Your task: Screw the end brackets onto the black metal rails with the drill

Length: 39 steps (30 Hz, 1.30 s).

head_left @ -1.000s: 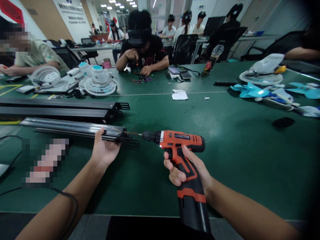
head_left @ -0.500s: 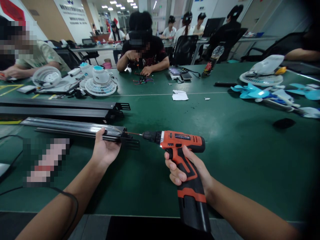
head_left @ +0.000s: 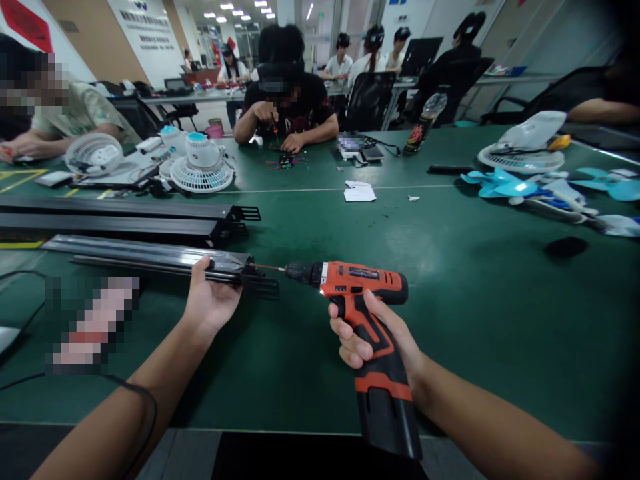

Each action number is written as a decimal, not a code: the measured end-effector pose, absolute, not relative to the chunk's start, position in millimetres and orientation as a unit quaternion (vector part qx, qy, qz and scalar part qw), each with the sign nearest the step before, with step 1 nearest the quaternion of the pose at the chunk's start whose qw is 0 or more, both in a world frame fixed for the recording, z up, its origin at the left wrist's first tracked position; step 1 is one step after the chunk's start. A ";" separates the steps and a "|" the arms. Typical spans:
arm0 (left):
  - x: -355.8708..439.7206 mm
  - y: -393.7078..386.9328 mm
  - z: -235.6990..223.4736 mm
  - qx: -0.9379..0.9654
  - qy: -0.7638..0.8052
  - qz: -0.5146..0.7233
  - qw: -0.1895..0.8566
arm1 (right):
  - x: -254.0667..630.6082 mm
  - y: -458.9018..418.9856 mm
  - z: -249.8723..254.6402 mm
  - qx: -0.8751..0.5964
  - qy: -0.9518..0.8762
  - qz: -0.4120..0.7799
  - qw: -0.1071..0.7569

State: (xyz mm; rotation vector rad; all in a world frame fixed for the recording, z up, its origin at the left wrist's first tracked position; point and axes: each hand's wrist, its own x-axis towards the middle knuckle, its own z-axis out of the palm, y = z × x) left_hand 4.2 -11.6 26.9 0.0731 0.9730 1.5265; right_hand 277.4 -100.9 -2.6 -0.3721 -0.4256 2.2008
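Power drill, orange-black, gripped in right hand, above green table. Thin bit, reaching to right end of metal rail. Metal rail, dark, clasped near same end by left hand, thumb uppermost. Behind: two black rails. Farther: white paper; white fan; bottle; seated co-worker.

Lit by ceiling lamps. Backed by a tan wall. Furnished with black chairs and a green counter.
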 end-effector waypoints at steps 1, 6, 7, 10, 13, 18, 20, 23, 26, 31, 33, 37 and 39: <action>4.2 -11.8 27.1 0.031 0.422 0.663 0.617 | 277.2 -100.7 -2.2 -0.147 -0.168 0.879 0.421; 4.6 -12.6 27.5 0.025 0.421 0.662 0.620 | 275.7 -101.4 -1.4 -0.140 -0.163 0.881 0.422; 5.0 -12.7 27.6 0.023 0.422 0.661 0.620 | 275.7 -101.8 -1.8 -0.140 -0.164 0.881 0.422; 5.9 -12.7 27.7 0.020 0.422 0.663 0.618 | 275.9 -102.2 -3.4 -0.139 -0.166 0.878 0.426; 5.3 -12.1 26.8 0.025 0.422 0.664 0.617 | 276.3 -101.8 -4.4 -0.141 -0.167 0.878 0.427; 1.4 -11.1 23.1 0.031 0.419 0.663 0.619 | 276.0 -102.5 -2.9 -0.148 -0.171 0.876 0.425; 0.5 -10.9 21.7 0.030 0.416 0.664 0.620 | 275.8 -103.2 -2.2 -0.150 -0.174 0.876 0.424; 0.1 -10.3 20.6 0.029 0.416 0.665 0.620 | 275.6 -103.6 -2.4 -0.151 -0.174 0.876 0.423; 0.2 -9.8 20.4 0.034 0.415 0.668 0.616 | 275.2 -103.6 -3.3 -0.148 -0.175 0.878 0.420; 0.7 -10.2 20.8 0.040 0.416 0.667 0.617 | 274.4 -104.1 -2.6 -0.147 -0.179 0.878 0.418; 1.6 -10.7 21.8 0.040 0.420 0.665 0.616 | 274.4 -104.4 -1.9 -0.148 -0.181 0.878 0.419; 3.2 -11.8 25.5 0.044 0.425 0.657 0.621 | 274.8 -104.5 -1.7 -0.146 -0.189 0.876 0.420; 3.6 -12.2 27.5 0.042 0.428 0.651 0.626 | 274.9 -104.4 -2.3 -0.144 -0.192 0.875 0.421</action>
